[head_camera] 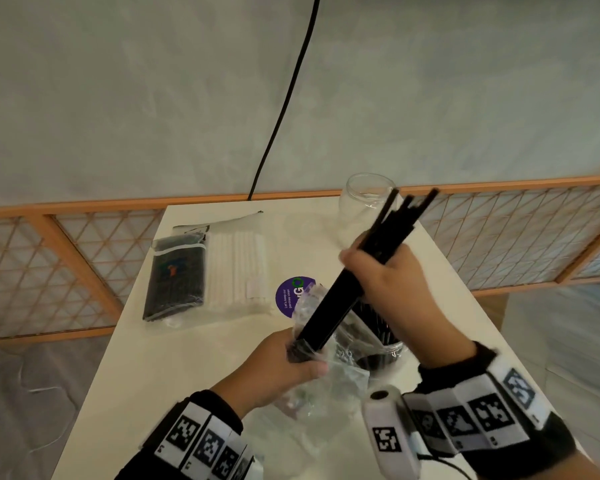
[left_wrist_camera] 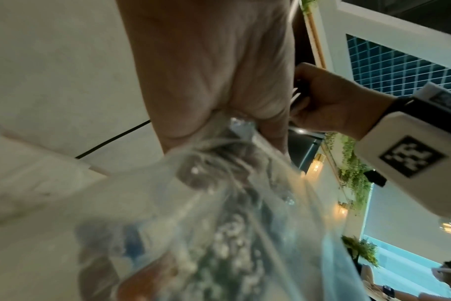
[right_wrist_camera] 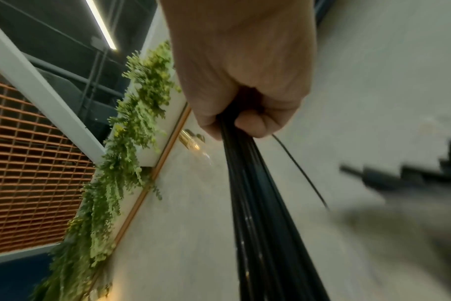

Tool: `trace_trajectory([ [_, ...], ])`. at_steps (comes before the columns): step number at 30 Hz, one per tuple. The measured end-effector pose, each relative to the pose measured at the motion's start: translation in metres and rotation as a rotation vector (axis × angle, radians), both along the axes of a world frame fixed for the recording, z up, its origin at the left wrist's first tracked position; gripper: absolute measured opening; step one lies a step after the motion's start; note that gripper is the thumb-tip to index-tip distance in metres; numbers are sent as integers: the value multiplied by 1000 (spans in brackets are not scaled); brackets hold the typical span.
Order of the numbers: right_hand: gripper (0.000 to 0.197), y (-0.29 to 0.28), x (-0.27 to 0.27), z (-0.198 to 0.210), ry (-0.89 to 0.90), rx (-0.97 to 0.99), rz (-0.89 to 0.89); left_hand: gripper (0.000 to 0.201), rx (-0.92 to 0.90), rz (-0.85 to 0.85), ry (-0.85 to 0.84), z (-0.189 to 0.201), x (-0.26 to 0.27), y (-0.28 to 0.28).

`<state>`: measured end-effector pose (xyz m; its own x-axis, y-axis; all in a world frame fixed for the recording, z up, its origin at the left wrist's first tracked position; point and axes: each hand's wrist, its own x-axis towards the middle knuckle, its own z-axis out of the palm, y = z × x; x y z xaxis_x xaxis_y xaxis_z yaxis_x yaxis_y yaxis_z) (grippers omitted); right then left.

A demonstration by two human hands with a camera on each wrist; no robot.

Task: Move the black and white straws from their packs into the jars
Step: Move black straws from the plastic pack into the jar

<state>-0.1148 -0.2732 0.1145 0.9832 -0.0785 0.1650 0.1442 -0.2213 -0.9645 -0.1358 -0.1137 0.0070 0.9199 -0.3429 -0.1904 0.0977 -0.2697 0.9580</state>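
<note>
My right hand grips a bundle of black straws around its upper half; the bundle slants up to the right, tips fanned out. The lower end sits in a crumpled clear plastic pack, which my left hand grips. In the right wrist view the black straws run out of my fist. In the left wrist view the clear pack hangs blurred under my palm. Behind the bundle stands a clear jar with black straws inside. An empty clear jar stands at the table's far edge.
On the white table at the left lie a full pack of black straws and a pack of white straws, side by side. A purple round sticker is between them and my hands. A black cable hangs down behind the table.
</note>
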Motion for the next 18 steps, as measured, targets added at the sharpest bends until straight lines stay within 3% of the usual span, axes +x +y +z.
trace_trajectory([
  [8, 23, -76, 6, 41, -327, 192, -274, 20, -10, 290, 92, -18, 11, 14],
  [14, 25, -94, 5, 16, -319, 108, -287, 17, 14, 416, 136, -30, 19, 17],
  [18, 21, -106, 2, 11, -329, 180, -357, 17, 57, 530, 153, -38, 24, 15],
])
